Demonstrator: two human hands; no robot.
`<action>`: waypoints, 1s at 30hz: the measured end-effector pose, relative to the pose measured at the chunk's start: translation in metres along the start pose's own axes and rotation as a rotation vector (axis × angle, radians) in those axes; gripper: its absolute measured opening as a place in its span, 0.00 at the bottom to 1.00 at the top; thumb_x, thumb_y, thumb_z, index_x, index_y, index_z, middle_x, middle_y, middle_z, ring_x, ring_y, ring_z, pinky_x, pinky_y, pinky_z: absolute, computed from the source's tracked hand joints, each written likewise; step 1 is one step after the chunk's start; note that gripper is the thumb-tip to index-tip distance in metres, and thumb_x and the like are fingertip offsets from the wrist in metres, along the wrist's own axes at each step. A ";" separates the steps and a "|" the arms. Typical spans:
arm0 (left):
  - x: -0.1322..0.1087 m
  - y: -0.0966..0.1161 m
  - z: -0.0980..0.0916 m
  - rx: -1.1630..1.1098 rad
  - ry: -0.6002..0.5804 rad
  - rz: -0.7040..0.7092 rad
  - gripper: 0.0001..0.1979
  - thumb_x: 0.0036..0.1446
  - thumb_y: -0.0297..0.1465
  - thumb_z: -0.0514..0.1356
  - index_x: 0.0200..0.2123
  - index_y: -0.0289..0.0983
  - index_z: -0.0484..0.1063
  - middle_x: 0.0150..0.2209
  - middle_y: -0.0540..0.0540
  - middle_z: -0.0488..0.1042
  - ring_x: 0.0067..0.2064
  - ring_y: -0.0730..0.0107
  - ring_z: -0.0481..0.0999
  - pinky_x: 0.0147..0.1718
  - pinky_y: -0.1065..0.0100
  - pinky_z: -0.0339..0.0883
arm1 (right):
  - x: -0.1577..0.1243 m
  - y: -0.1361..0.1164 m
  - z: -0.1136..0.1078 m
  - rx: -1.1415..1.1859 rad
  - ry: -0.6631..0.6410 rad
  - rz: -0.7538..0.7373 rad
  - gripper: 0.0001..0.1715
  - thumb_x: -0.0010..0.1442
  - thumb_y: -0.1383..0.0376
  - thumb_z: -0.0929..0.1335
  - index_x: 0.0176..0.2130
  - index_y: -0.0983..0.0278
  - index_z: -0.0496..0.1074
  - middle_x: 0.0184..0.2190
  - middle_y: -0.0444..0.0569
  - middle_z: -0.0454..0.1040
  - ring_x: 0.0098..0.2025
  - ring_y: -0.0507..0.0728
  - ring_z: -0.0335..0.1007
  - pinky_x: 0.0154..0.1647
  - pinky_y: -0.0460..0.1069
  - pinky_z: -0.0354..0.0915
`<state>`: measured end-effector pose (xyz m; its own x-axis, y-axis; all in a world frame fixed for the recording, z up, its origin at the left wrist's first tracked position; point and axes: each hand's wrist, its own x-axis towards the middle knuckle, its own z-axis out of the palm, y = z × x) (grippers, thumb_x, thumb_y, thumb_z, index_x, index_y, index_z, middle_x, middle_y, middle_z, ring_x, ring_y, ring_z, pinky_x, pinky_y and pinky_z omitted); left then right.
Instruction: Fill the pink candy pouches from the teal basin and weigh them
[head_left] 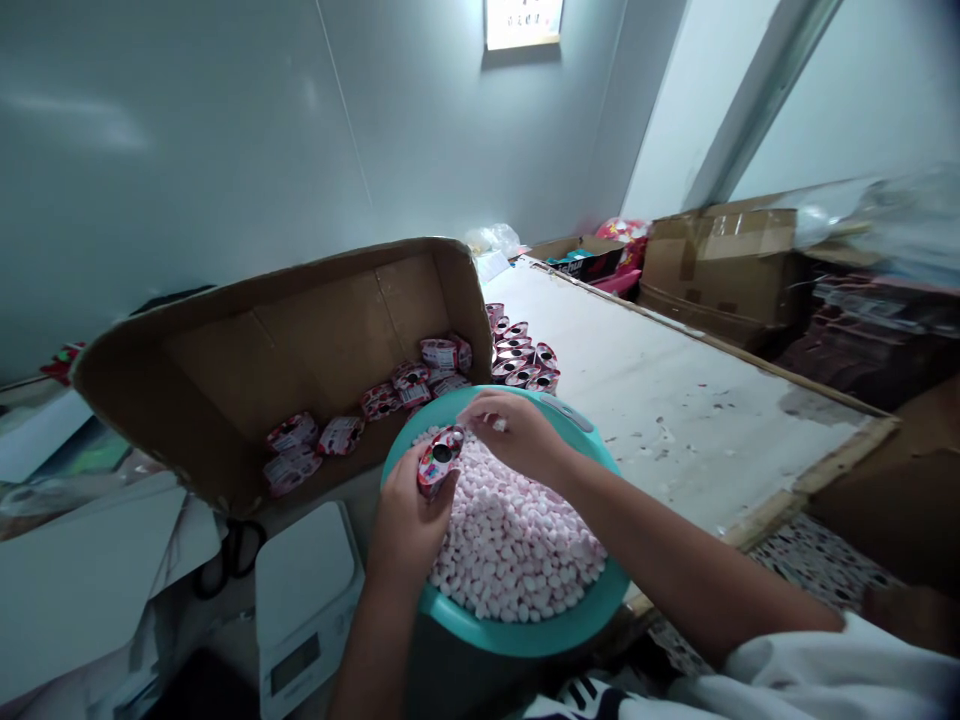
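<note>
My left hand [405, 515] grips a small red printed packet [436, 470] that has a round dark opening in its face. Close to the packet's upper right edge, my right hand [521, 430] is closed in a pinch; what sits between its fingertips is too small to make out. Both hands are over a turquoise basin [517, 640] heaped with small pale pink and white pellets [517, 550]. Behind the basin, more printed packets [411, 378] lie in a brown cardboard box [300, 340] tipped on its side.
Several packets [517, 355] stand in rows on the white tabletop [645, 390], right of the box. A white digital scale [307, 600] and black-handled scissors [232, 555] lie at the left. Cardboard cartons [720, 260] are stacked beyond the table's right edge.
</note>
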<state>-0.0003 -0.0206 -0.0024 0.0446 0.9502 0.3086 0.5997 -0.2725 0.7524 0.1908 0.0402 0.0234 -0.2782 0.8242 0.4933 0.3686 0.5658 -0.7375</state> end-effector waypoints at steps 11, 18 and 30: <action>0.001 0.000 0.001 0.021 -0.041 -0.020 0.20 0.62 0.41 0.58 0.53 0.37 0.70 0.49 0.38 0.77 0.50 0.55 0.77 0.47 0.59 0.70 | -0.007 -0.011 0.012 -0.062 -0.100 -0.259 0.17 0.53 0.78 0.64 0.35 0.62 0.78 0.36 0.48 0.77 0.39 0.56 0.72 0.41 0.49 0.68; 0.003 -0.005 0.002 -0.007 -0.054 -0.045 0.23 0.60 0.45 0.58 0.53 0.37 0.71 0.50 0.38 0.77 0.49 0.53 0.77 0.46 0.57 0.72 | -0.006 -0.019 0.013 -0.009 -0.126 -0.332 0.18 0.54 0.80 0.64 0.37 0.63 0.77 0.36 0.46 0.79 0.39 0.54 0.73 0.45 0.49 0.68; 0.005 -0.017 0.008 -0.165 0.028 -0.271 0.31 0.50 0.49 0.63 0.52 0.36 0.70 0.49 0.38 0.78 0.49 0.52 0.79 0.45 0.61 0.75 | -0.012 0.009 -0.002 -0.548 -0.609 0.142 0.25 0.49 0.64 0.75 0.48 0.58 0.78 0.42 0.52 0.75 0.43 0.63 0.72 0.37 0.51 0.70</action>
<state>-0.0041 -0.0100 -0.0183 -0.1229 0.9876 0.0980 0.4489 -0.0328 0.8930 0.1991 0.0353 0.0122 -0.5695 0.8210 -0.0395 0.7725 0.5182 -0.3672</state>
